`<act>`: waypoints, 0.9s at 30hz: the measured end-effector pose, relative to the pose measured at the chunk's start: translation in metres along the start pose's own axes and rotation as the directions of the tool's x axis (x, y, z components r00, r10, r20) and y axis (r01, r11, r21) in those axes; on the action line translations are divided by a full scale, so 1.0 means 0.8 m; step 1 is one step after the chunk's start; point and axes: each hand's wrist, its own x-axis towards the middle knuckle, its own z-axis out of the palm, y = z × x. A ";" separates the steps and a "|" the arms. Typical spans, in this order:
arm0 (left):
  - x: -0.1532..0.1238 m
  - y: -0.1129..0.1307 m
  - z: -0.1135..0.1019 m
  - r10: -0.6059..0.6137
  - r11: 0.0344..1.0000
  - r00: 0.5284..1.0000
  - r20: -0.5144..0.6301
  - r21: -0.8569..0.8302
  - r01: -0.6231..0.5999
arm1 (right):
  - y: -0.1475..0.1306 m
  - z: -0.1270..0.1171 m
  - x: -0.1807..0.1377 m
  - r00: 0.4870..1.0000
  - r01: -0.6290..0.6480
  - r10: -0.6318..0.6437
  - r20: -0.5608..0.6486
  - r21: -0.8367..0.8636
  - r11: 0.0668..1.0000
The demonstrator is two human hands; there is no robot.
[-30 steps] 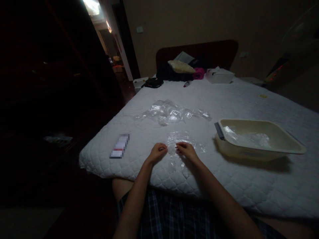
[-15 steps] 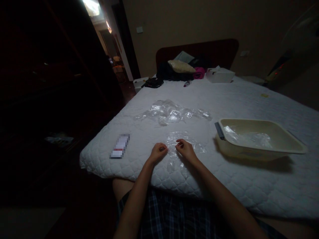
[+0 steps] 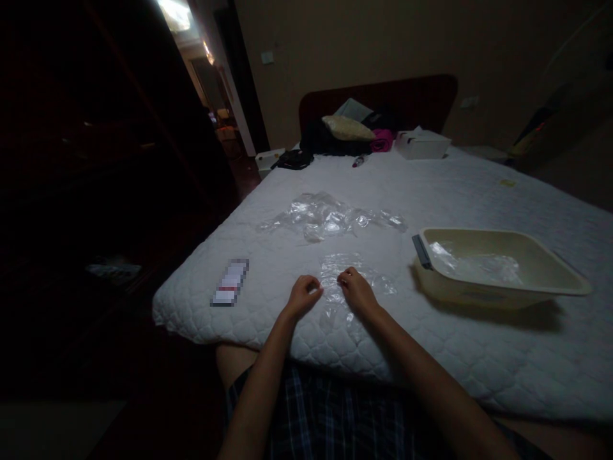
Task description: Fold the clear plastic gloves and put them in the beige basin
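Observation:
A clear plastic bag (image 3: 357, 271) lies flat on the white quilted mattress (image 3: 431, 191) just in front of me. My left hand (image 3: 302, 296) is curled, pinching the bag's left edge. My right hand (image 3: 355, 289) is curled too, pinching the same bag a little to the right. The two hands sit close together, knuckles up. Farther back on the mattress lies a loose heap of more clear plastic bags (image 3: 330, 217).
A beige plastic basin (image 3: 536, 281) with clear plastic inside stands to the right. A small flat box (image 3: 230, 282) lies near the mattress's left edge. Pillows, dark bags and a white box (image 3: 421, 144) crowd the headboard end. The room's left side is dark.
Both hands have shifted slightly away from me along the bag, still pinching it. Nothing else has moved.

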 end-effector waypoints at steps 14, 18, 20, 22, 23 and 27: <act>0.001 0.000 -0.002 0.105 0.993 0.994 0.028 0.046 -0.106 | -0.011 -0.022 -0.012 0.991 0.127 -0.123 0.057 -0.079 0.989; 0.001 0.002 -0.003 0.098 0.994 0.995 0.031 0.049 -0.099 | -0.024 -0.029 -0.047 0.904 0.427 -0.415 0.108 -0.142 0.893; 0.001 0.003 -0.004 0.093 0.994 0.995 0.034 0.055 -0.095 | -0.029 -0.024 -0.065 0.812 0.583 -0.557 0.176 -0.182 0.792; 0.001 0.004 -0.004 0.086 0.994 0.996 0.029 0.059 -0.088 | -0.033 -0.016 -0.077 0.738 0.675 -0.633 0.234 -0.217 0.705; 0.001 0.004 -0.004 0.084 0.995 0.996 0.028 0.059 -0.086 | -0.034 -0.012 -0.081 0.713 0.701 -0.654 0.253 -0.232 0.675; 0.002 0.003 -0.005 0.098 0.993 0.995 0.029 0.057 -0.099 | -0.039 0.004 -0.085 0.688 0.726 -0.672 0.274 -0.272 0.632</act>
